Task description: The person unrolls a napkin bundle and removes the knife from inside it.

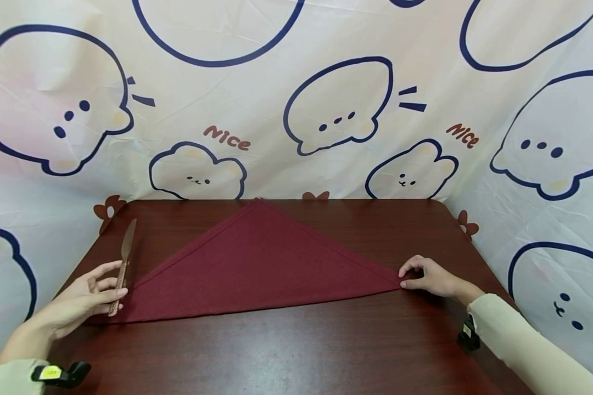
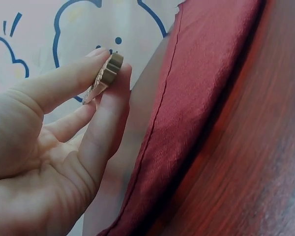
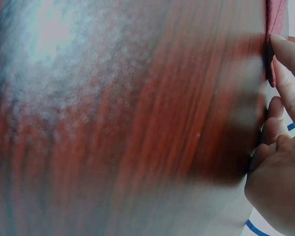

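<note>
A dark red cloth napkin [image 1: 267, 263], folded into a triangle, lies with its peak toward the back wall and its long folded edge toward me. My left hand [image 1: 86, 299] holds a table knife [image 1: 127, 241] upright above the napkin's left corner, blade up. In the left wrist view, the thumb and fingers pinch the knife's patterned, copper-coloured handle [image 2: 108, 73], and the napkin [image 2: 187, 93] lies beyond them. At the opposite corner, my right hand [image 1: 432, 280] pinches the tip between thumb and index finger. The right wrist view catches that napkin corner [image 3: 275, 19] at its edge.
Everything rests on a dark reddish-brown wooden table [image 1: 277, 356] with rounded back corners. A pale curtain [image 1: 267, 104] with blue cartoon outlines hangs close behind the table and along both sides.
</note>
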The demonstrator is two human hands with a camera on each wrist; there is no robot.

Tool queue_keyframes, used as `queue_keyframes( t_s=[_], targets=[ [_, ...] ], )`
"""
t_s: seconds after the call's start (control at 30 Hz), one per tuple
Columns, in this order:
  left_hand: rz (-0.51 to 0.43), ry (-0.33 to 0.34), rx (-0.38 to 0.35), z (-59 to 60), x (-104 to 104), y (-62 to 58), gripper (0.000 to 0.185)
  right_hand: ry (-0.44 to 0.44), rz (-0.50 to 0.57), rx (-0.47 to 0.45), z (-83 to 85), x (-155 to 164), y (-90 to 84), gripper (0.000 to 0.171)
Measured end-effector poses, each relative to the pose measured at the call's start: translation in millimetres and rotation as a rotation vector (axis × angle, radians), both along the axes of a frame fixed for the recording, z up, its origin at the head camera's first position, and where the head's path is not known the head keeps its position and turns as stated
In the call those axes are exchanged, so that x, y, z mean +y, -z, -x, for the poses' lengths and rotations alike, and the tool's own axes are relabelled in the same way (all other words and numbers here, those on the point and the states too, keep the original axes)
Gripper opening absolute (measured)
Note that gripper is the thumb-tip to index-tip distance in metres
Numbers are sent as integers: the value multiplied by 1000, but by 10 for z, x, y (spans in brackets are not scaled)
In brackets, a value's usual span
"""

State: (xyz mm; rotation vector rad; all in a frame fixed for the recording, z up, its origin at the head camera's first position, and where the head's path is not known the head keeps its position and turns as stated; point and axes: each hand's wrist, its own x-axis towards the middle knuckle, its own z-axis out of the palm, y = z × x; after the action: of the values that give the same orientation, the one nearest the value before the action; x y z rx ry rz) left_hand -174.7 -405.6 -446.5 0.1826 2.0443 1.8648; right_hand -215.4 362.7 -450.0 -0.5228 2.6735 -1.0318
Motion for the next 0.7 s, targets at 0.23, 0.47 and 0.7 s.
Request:
queue_keyframes(
  t_s=[0.23,0.47,0.7],
  targets=[
    [59,-28,2,13,83,-14,55,2,6,7,-1,6,2,11],
    [29,-14,11,33,181,-18,54,7,10,-11,3,10,8,12],
    [20,7,29,64,316,-49,55,6,1,2,17,19,20,12]
  ],
)
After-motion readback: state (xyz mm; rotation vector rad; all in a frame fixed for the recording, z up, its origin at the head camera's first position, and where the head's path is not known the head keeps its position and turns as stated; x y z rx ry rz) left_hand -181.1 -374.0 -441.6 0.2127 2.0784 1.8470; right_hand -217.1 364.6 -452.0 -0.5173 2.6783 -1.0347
